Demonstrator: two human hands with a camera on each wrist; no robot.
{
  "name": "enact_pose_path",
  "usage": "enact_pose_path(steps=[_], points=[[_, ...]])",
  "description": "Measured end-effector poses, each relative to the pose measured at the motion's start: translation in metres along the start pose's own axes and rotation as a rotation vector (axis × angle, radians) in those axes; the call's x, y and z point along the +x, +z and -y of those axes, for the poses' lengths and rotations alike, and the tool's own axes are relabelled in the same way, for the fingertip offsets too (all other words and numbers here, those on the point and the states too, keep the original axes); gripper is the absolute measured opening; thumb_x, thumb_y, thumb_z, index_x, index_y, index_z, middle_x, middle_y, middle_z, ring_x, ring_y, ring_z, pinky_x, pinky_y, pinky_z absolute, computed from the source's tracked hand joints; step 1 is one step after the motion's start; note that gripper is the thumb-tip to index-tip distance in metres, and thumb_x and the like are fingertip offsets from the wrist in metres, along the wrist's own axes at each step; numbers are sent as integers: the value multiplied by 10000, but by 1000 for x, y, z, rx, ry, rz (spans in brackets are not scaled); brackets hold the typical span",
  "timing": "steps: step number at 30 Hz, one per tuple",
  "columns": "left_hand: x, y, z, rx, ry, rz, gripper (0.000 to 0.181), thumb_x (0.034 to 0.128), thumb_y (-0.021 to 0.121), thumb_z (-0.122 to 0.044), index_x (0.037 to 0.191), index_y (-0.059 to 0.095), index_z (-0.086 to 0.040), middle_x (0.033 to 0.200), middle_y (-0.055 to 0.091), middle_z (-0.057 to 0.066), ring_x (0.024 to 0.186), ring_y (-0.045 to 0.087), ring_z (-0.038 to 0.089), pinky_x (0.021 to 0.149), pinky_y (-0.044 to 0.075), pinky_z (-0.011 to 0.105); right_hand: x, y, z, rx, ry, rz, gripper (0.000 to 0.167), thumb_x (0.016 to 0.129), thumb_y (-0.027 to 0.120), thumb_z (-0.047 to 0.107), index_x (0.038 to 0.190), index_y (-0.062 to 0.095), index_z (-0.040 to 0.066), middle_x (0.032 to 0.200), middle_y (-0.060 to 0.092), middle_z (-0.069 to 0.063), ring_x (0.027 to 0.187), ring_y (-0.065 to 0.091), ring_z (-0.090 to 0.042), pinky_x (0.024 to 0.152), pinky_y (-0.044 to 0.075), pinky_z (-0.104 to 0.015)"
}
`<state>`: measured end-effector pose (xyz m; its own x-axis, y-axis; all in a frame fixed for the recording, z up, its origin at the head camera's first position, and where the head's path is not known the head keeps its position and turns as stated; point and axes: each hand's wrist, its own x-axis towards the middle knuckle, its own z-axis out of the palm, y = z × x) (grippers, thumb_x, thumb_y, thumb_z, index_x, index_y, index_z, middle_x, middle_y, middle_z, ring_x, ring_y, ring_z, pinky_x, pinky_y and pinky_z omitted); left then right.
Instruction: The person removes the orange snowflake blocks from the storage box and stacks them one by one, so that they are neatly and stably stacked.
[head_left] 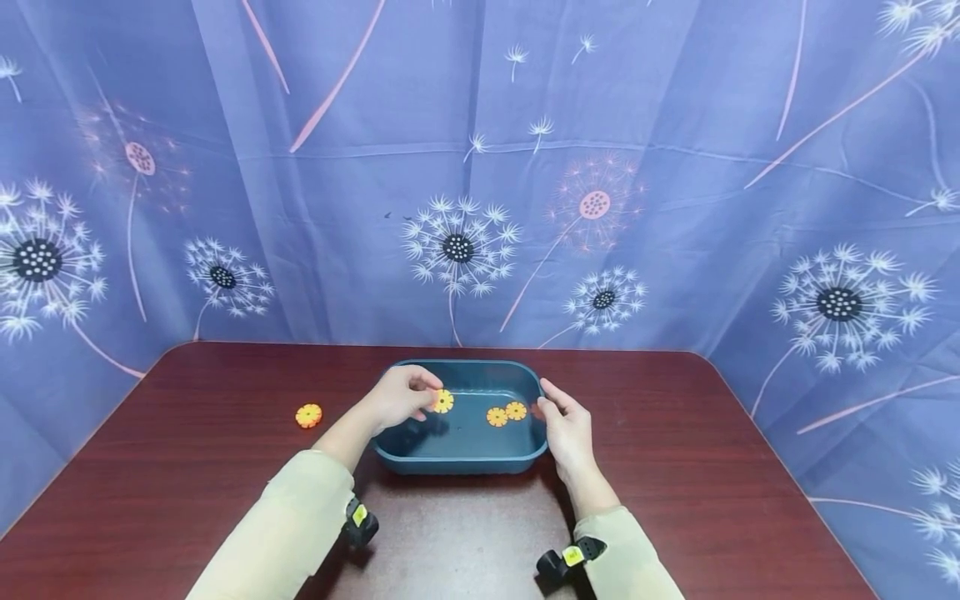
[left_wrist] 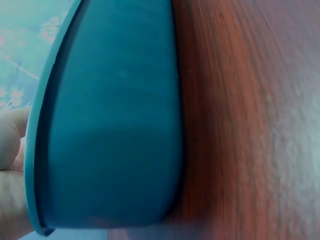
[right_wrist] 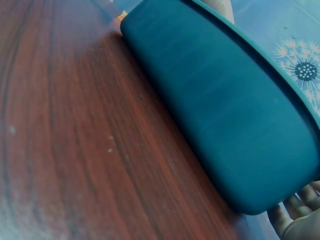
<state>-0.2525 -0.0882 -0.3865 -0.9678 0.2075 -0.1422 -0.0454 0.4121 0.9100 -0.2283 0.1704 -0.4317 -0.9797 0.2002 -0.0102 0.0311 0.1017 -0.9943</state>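
Observation:
A dark teal plastic basin (head_left: 461, 467) rests on the table. My left hand (head_left: 397, 396) reaches over its left side and pinches a yellow, notched, flower-shaped disc (head_left: 445, 402) above the inside. Two similar yellow discs (head_left: 497, 417) lie side by side on the basin floor, toward the right. With the fingers outside and the thumb over the rim, my right hand (head_left: 570, 429) grips the basin's right end. Another disc (head_left: 308, 416), yellow and orange, lies on the table left of the basin. In both wrist views the basin's outer wall (left_wrist: 115, 115) hides its contents.
The table (head_left: 187, 467) is dark reddish-brown wood. Behind it hangs a blue curtain (head_left: 337, 233) printed with dandelions, meeting the table's back edge and continuing along both sides. Black wrist cameras (head_left: 362, 523) are strapped over the pale sleeves.

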Motion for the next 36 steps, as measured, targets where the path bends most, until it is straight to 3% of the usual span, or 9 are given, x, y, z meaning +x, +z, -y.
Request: enact_pose_path(steps=[11,25,30,36], points=[[-7,-15,-1,-7,31,-26,200,863,633,-41,1060,644,-3,927,636,134,809,653,232,652,577,314,0,0,-1,6,-13,0,390,955,507,117,1344,531,93,1374,515,-162,1084,616,-357,1035,414,-472],[-18,-40,0,-17,26,-63,226,890,635,-103,1099,636,-16,928,647,132,896,641,356,709,580,348,2,0,-1,10,-9,-7,390,953,509,117,1342,534,96,1374,517,-155,1079,620,-354,1040,411,-464],[-20,-47,4,-34,38,-68,232,884,639,-86,1094,630,11,919,660,139,834,657,317,722,580,387,2,0,-2,9,-8,-9,389,955,508,117,1343,533,98,1376,516,-152,1079,620,-349,1041,410,-464],[-25,-60,10,-49,54,-90,249,879,635,-68,1100,619,46,861,659,120,759,657,240,687,584,351,1,1,-2,7,-8,-7,392,953,507,112,1344,531,91,1381,509,-157,1086,617,-360,1050,398,-471]])
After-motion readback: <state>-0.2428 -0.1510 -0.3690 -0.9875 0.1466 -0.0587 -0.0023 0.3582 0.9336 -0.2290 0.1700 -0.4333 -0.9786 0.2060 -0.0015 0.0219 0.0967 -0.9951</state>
